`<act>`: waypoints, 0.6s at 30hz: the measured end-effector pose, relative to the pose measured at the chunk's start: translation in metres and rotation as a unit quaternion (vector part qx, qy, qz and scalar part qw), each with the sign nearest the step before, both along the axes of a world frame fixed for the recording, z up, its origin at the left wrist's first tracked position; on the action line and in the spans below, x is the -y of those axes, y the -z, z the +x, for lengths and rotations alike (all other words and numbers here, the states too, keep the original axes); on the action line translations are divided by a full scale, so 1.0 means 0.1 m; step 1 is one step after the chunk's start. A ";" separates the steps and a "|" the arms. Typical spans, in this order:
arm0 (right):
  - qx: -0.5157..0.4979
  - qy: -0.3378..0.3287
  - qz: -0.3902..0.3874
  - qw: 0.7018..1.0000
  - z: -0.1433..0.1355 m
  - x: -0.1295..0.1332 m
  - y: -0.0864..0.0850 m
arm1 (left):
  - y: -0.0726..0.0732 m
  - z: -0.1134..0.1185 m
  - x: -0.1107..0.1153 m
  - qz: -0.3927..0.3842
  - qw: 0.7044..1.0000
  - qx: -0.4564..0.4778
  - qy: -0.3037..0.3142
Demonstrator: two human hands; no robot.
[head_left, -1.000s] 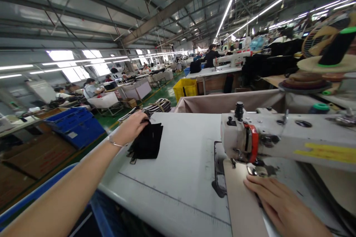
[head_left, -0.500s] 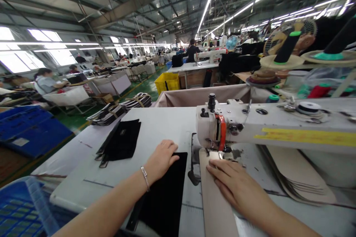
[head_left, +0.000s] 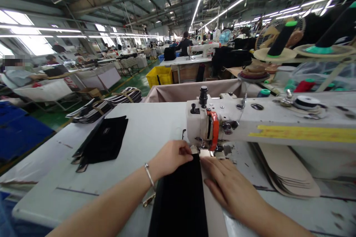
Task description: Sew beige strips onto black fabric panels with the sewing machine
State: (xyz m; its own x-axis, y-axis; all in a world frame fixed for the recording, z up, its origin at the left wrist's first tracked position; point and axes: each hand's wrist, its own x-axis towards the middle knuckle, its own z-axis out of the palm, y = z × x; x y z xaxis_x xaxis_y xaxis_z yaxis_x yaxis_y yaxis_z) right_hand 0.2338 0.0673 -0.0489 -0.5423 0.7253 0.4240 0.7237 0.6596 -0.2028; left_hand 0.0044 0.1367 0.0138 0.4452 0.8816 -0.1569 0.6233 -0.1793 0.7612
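A long black fabric piece (head_left: 180, 200) lies partly over a beige strip (head_left: 215, 207) in front of the sewing machine (head_left: 222, 118). My left hand (head_left: 174, 157) pinches the top edge of the black piece, close to the machine's needle area. Flat on the beige strip rests my right hand (head_left: 226, 179), its fingers extended beside the presser foot, holding nothing. The strip's far end reaches under the machine head.
Black pieces with metal fittings (head_left: 105, 139) lie on the white table (head_left: 147, 122) at left. Beige rounded panels (head_left: 289, 170) are stacked right, under the machine arm. Behind stand a yellow bin (head_left: 159, 76), bundled pieces (head_left: 91, 111) and thread cones (head_left: 283, 40). A person (head_left: 185, 44) is farther back.
My left hand has moved right with the black piece, closing on its top edge. The piece now overlaps the beige strip. The view has turned a little, shifting the surroundings left.
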 end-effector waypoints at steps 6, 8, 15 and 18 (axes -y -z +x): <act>0.005 0.004 -0.001 1.000 0.00 0.00 -0.03 | 0.22 0.25 -0.02 0.034 0.999 -0.028 -0.012; 0.009 0.001 0.003 1.000 0.00 0.01 -0.04 | 0.18 0.26 0.00 0.047 0.998 -0.043 -0.014; 0.023 0.000 -0.001 1.000 0.02 -0.01 0.02 | 0.14 0.31 0.00 0.100 0.992 -0.073 -0.011; 0.026 -0.003 0.007 1.000 0.02 -0.02 0.04 | 0.16 0.32 0.00 0.110 0.990 -0.083 -0.019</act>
State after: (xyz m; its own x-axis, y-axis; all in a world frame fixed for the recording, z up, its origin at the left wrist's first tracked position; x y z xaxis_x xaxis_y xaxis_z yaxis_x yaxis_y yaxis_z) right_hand 0.2355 0.0689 -0.0528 -0.5678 0.7163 0.4057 0.7295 0.6662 -0.1553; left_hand 0.0365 0.1369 -0.0018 0.3948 0.9183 -0.0282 0.7461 -0.3026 0.5932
